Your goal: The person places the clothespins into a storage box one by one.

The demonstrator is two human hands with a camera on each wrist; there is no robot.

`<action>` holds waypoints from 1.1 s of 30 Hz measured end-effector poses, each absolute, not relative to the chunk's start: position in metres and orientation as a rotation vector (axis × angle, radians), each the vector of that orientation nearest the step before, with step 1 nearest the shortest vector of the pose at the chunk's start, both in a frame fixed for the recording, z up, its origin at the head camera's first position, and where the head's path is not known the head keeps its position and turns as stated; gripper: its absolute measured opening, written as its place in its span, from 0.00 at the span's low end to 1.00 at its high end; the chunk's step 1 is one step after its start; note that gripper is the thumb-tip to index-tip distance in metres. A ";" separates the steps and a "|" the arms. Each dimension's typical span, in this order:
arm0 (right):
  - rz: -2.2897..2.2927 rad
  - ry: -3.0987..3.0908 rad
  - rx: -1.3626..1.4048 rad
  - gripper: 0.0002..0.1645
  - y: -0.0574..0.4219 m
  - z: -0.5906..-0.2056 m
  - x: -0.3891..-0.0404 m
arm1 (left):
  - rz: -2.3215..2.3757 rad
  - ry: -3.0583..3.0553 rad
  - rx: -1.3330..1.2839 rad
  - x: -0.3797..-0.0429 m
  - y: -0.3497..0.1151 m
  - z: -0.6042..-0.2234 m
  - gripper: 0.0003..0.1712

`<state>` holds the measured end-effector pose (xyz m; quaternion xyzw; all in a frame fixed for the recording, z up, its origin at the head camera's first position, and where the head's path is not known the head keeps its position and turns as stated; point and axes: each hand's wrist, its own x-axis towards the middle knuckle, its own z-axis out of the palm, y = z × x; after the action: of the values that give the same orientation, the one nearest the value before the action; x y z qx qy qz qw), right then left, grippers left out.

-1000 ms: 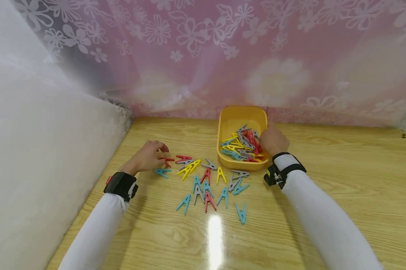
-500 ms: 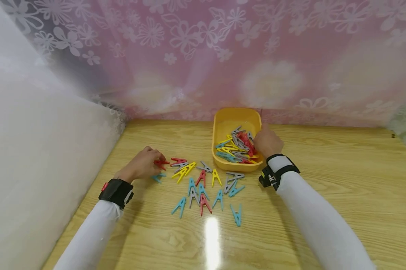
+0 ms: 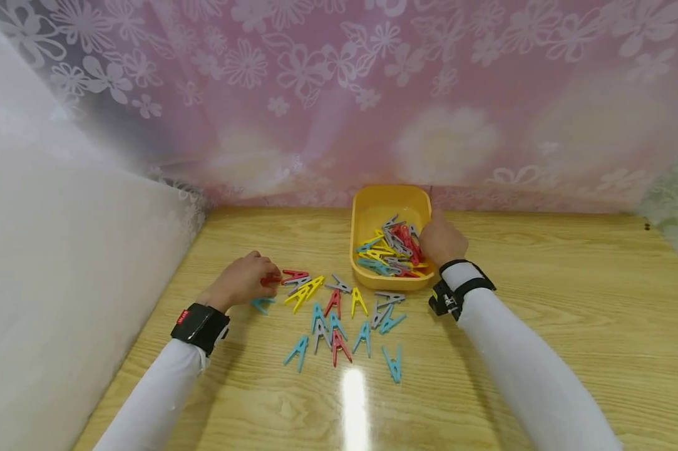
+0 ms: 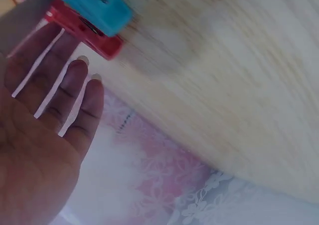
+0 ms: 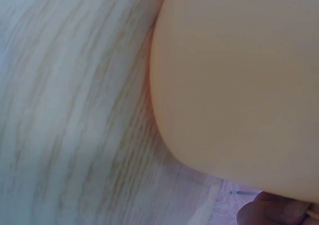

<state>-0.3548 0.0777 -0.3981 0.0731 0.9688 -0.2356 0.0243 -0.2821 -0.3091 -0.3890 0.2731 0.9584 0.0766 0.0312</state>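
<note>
At the left side of the scattered clothespins is my left hand [image 3: 241, 282]. Its thumb and fingertips pinch a red clothespin [image 3: 270, 280], which the fingers partly cover. In the left wrist view, the red clothespin [image 4: 84, 30] lies between thumb and fingertips, and a blue clothespin [image 4: 102, 8] overlaps it nearer the camera. My right hand [image 3: 443, 240] grips the right rim of a yellow plastic basket [image 3: 362, 210]. The basket wall [image 5: 239, 85] fills much of the right wrist view, with curled fingers [image 5: 271, 210] at its lower edge. Mixed clothespins [image 3: 392, 247] lie in the basket.
Several loose clothespins [image 3: 363, 338] in blue, grey, red and yellow lie on the wooden table [image 3: 457, 388] before the basket. A floral pink curtain [image 3: 316, 125] hangs behind it. A white wall surface [image 3: 62, 282] borders the left side.
The left fingers have closed in around the red clothespin. My right hand has stayed on the basket rim. The head view has shifted slightly.
</note>
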 end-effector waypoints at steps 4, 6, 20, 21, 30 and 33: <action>-0.727 3.007 0.230 0.22 0.077 -0.399 -0.354 | 0.198 2.972 0.847 -0.284 -0.309 -0.390 0.12; -0.722 3.012 0.228 0.21 0.077 -0.400 -0.355 | 0.195 2.974 0.838 -0.285 -0.310 -0.390 0.14; -0.709 3.018 0.231 0.23 0.078 -0.402 -0.356 | 0.646 3.046 0.725 -0.307 -0.272 -0.355 0.19; -0.705 3.019 0.238 0.24 0.078 -0.401 -0.356 | 0.674 3.043 0.743 -0.311 -0.264 -0.352 0.19; -0.673 3.024 0.262 0.24 0.076 -0.402 -0.357 | 0.811 2.979 0.852 -0.349 -0.194 -0.336 0.17; -0.663 3.027 0.263 0.24 0.075 -0.402 -0.357 | 0.829 2.930 0.895 -0.358 -0.174 -0.338 0.18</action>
<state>-0.3570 0.0749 -0.4023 0.0845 0.9732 -0.2132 0.0160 -0.3578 -0.1742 -0.3377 0.2821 0.9231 0.2610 -0.0163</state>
